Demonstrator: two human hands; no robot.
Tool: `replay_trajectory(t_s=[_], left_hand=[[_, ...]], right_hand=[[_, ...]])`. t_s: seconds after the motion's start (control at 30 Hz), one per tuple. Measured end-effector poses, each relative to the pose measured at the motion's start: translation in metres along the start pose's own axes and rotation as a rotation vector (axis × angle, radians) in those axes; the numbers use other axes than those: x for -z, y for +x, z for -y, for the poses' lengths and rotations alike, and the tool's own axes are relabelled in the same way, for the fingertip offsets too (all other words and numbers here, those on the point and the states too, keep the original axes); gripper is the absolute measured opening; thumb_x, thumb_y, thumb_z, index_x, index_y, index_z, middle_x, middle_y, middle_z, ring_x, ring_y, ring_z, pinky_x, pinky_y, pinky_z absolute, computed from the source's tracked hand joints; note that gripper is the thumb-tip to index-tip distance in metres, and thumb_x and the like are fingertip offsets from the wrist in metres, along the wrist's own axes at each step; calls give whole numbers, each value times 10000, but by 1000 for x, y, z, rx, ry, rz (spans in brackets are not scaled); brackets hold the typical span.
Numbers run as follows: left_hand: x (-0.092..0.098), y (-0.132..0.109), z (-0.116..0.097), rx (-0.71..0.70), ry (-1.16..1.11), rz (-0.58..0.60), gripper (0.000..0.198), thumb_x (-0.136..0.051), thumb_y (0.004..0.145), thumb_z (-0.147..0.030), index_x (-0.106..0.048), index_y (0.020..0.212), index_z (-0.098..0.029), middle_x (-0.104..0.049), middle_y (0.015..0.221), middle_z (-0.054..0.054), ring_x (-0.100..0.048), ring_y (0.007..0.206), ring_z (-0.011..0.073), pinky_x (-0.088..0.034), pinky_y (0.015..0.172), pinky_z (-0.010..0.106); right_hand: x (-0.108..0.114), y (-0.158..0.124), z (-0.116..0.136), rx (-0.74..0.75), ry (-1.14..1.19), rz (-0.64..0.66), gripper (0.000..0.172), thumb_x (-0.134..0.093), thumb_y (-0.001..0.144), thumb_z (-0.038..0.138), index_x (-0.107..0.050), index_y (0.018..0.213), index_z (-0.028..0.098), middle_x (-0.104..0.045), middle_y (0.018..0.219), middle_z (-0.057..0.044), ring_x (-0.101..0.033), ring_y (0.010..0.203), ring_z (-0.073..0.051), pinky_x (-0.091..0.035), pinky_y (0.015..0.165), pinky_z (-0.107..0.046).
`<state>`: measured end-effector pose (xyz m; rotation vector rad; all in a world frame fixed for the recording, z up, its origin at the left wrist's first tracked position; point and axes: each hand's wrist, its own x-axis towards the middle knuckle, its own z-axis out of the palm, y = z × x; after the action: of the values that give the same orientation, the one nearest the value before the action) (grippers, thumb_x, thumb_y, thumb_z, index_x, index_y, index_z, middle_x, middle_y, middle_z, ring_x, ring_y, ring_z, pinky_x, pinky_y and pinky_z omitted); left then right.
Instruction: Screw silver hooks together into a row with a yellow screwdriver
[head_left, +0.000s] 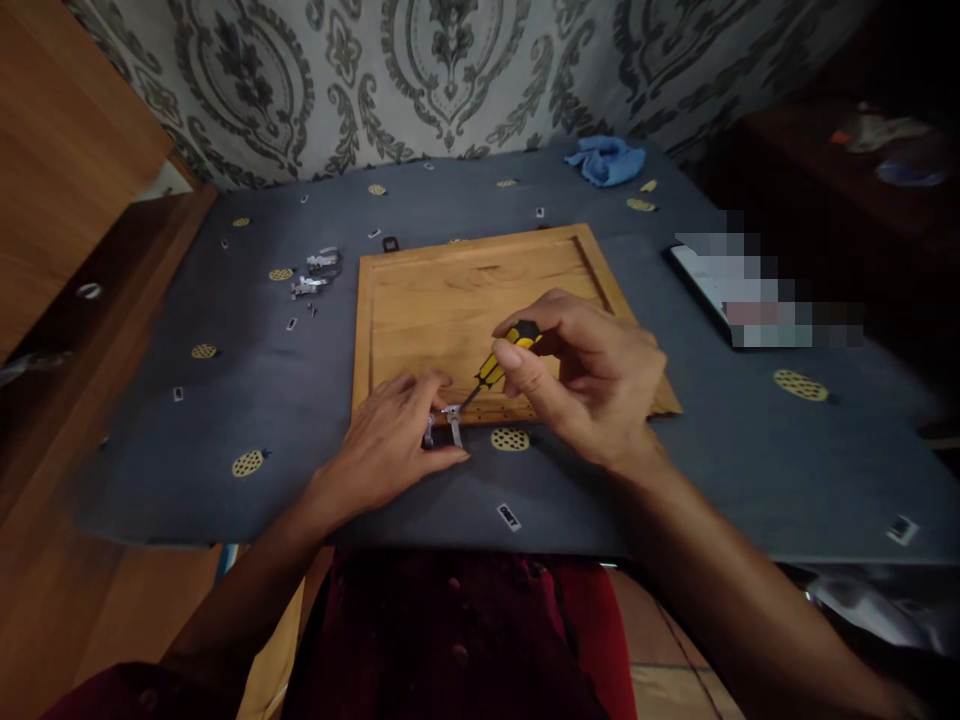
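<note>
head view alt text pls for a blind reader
Right hand holds a yellow-and-black screwdriver, tip at a small metal part held by the left hand in front of a wooden board, on grey pineapple-print cloth.

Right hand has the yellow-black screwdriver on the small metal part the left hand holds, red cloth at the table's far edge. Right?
Not quite. The head view shows the cloth at the far edge of the table is blue, not red. The rest stands: the right hand has the yellow-black screwdriver on the small metal part the left hand holds.
</note>
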<state>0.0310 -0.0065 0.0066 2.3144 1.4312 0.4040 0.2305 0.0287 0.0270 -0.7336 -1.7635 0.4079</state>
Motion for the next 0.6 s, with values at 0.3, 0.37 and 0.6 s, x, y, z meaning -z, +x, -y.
replay_trajectory(t_s=[0.3, 0.37, 0.6], left_hand=[[-1, 0, 0, 6, -14, -14, 547, -859, 745, -304, -526, 1171, -215, -703, 1083, 50, -664, 1034, 296, -522, 882, 450], [-1, 0, 0, 11, -23, -7, 560, -864, 738, -298, -523, 1174, -219, -710, 1064, 43, -667, 1030, 299, -524, 875, 451], [1, 0, 0, -22, -47, -33, 500, -867, 736, -268, -526, 1099, -223, -700, 1042, 20, -672, 1031, 279, -532, 864, 433]], right_hand=[[3, 3, 6, 38, -37, 5, 93, -682, 914, 187, -608, 858, 190, -577, 684, 21, -539, 601, -113, -440, 582, -275], [3, 3, 6, 37, -37, 9, 103, -677, 923, 204, -609, 847, 189, -583, 700, 16, -540, 610, -112, -442, 584, -273], [2, 2, 2, 43, -7, 45, 113, -655, 949, 239, -628, 877, 157, -608, 737, -6, -558, 654, -117, -462, 620, -266]])
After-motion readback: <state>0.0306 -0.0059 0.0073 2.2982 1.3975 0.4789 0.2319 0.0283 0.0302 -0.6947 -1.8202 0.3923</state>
